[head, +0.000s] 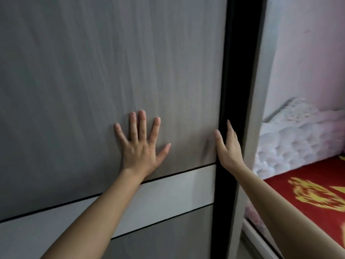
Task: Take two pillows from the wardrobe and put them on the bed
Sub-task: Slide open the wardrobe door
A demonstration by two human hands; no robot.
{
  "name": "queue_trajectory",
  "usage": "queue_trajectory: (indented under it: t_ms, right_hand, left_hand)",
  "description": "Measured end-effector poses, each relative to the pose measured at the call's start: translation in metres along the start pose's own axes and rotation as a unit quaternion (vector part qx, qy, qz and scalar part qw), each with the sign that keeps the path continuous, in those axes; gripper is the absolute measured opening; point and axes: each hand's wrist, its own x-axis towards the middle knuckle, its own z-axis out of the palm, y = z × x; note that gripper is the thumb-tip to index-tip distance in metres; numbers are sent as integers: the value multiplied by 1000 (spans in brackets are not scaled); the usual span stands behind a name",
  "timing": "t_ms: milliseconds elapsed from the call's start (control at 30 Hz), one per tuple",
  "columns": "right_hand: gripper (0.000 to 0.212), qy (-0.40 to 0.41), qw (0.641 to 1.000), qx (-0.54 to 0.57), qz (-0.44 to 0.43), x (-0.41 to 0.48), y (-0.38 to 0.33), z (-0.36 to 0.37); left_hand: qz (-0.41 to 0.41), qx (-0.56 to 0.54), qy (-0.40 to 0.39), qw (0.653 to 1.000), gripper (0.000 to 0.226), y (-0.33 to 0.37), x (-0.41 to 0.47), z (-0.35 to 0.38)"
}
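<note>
A grey wood-grain sliding wardrobe door (93, 81) with a white band across it fills most of the view. My left hand (141, 146) lies flat on the door, fingers spread, holding nothing. My right hand (228, 146) rests with its fingers along the door's right edge, at a narrow dark gap (235, 71) into the wardrobe. The inside is too dark to show any pillows. The bed (308, 193), with a red and gold cover, lies at the lower right.
The wardrobe's pale side panel (255, 90) stands between the gap and the bed. A white fluffy blanket (298, 139) is heaped at the bed's head against a pink wall (308, 43).
</note>
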Motion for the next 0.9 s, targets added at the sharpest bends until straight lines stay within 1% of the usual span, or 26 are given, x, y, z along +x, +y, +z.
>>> queue_trajectory:
  t_ms: [67,100,167,233,400,500,633,900]
  right_hand:
    - [65,-4,994,80,70,1,15,24]
    - [63,21,991,101,88,0,22,33]
    - [61,82,988,102,86,-3,30,45]
    - [59,122,984,101,83,-4,31,51]
    - [58,168,976,105,92,-5,26,57]
    - [57,170,975,105,92,-9,22,58]
    - [59,151,979,114,82,-19,11,62]
    - [58,109,985,121,62,-55,-33,104]
  left_hand:
    - [1,16,27,999,86,1,-1,7]
    - [2,22,35,999,86,0,-3,9]
    - [2,29,45,999,86,1,-3,11]
    - [0,30,52,998,87,1,0,9]
    - [1,39,68,997,85,-1,2,10]
    - [-2,40,64,997,84,-5,-1,8]
    - [-13,41,58,997,84,-20,-7,4]
    - [-23,66,27,997,86,-85,-30,-13]
